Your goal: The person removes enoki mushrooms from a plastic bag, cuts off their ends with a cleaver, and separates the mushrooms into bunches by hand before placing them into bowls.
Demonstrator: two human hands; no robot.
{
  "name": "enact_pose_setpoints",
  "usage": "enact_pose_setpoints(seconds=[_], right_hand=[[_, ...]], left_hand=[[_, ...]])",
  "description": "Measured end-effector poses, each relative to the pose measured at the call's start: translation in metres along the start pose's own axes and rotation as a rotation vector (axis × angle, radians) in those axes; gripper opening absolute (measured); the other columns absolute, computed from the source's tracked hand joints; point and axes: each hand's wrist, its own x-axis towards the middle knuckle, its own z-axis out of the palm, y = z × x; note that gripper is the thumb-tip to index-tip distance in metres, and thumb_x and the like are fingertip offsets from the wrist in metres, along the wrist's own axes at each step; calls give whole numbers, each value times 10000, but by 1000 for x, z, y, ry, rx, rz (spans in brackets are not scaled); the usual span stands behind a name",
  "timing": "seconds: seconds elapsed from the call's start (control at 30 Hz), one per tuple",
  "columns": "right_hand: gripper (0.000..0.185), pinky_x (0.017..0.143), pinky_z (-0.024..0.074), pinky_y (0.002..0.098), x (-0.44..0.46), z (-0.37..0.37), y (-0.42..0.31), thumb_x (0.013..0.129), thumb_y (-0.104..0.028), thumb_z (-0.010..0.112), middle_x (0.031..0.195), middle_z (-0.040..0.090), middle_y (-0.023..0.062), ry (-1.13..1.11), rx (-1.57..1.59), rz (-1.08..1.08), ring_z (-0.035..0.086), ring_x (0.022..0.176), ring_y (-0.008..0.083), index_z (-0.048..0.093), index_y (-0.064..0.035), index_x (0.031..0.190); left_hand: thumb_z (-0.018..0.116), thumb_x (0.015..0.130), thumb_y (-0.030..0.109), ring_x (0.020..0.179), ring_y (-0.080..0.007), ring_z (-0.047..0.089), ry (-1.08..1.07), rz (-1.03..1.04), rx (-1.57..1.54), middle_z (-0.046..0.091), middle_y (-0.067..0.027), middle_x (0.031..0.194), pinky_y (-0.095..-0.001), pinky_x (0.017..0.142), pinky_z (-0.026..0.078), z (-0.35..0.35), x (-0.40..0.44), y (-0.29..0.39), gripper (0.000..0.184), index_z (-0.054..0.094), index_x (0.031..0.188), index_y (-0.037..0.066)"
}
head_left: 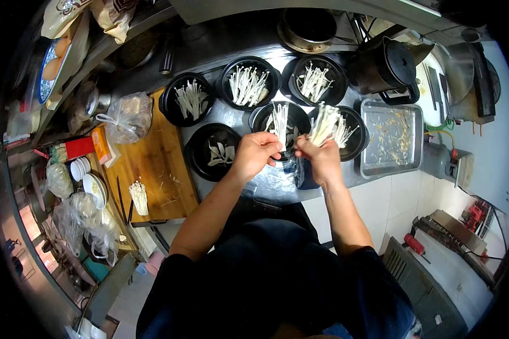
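Note:
My left hand (255,152) pinches a small bunch of enoki mushrooms (280,120) over the front middle black pot (257,114). Close beside it, my right hand (320,158) is closed round a thicker enoki bunch (324,125), between that pot and the front right pot (363,131). White enoki lie in the back left pot (165,103), the back middle pot (223,79) and the back right pot (341,79). Pale slices (221,153) show in the front left pot (193,161). Below my right hand is a dark, shiny object (304,174) that I cannot make out.
A metal tray (391,170) with scraps stands right of the pots. On the wooden cutting board (172,164) at left lies another enoki bunch (138,198), near a tied plastic bag (129,117). A dark lidded pot (379,68) stands at the back right, a pan (308,28) behind.

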Motion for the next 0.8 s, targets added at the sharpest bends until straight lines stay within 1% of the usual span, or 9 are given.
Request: enact_pose_setpoints(seconds=[0.07,0.13,0.2,0.27,0.37,0.47,0.6,0.7,0.8], right_hand=[[212,648,557,262,-5,9,3,876,51,741,896,690,67,-7,-13,42,662,732,148,620,-4,1040],[221,639,543,259,-6,13,8,860,58,755,891,685,55,5,-53,66,651,725,136,628,-5,1030],[217,632,528,258,-2,11,18,860,59,754,894,681,45,-46,-89,-19,635,709,125,637,-5,1031],[232,654,521,258,-2,8,20,853,65,756,904,676,32,-51,-112,-10,621,725,110,640,-1,1043],[251,683,518,254,-5,7,19,840,73,754,907,674,20,-61,-136,-9,618,754,100,644,-5,1051],[267,689,504,246,-11,0,18,827,80,740,917,673,7,-51,-174,-4,615,777,88,648,-13,1061],[265,678,501,252,-24,-7,22,826,100,717,903,673,16,0,-184,-19,616,759,98,649,-10,1057],[251,638,510,272,-27,-9,18,825,132,675,882,669,50,-12,-12,3,628,718,136,638,4,1037],[227,625,527,288,-24,-15,10,831,126,665,878,666,56,-12,25,-52,633,711,145,629,2,1018]], left_hand=[[709,959,70,730,-125,688,-41,42,0,732,-61,908,-248,574,544,0,-1,-2,156,706,1091,-14],[706,958,62,721,-122,687,-36,45,31,732,-57,898,-250,573,543,3,-2,-2,130,710,1066,-10],[703,957,54,712,-120,685,-31,51,62,731,-53,889,-251,571,541,4,-3,-1,106,715,1042,-6],[697,955,48,694,-113,679,-28,41,141,727,-50,854,-256,567,541,5,-5,0,68,720,993,-4],[699,949,49,690,-107,673,-16,11,215,721,-49,827,-260,562,543,8,-8,-1,62,721,975,-4],[694,941,41,683,-99,666,26,0,246,714,-41,808,-259,558,544,22,-14,-7,59,720,969,-4],[698,897,30,632,-68,618,87,144,275,696,-27,758,-252,513,510,42,-27,-17,58,716,941,-3],[695,873,14,623,-63,606,157,153,295,693,-19,741,-249,519,488,42,-24,-21,56,716,920,-8],[691,855,10,617,-68,606,274,195,386,723,-47,742,-258,561,478,24,-17,-20,69,730,911,1]])
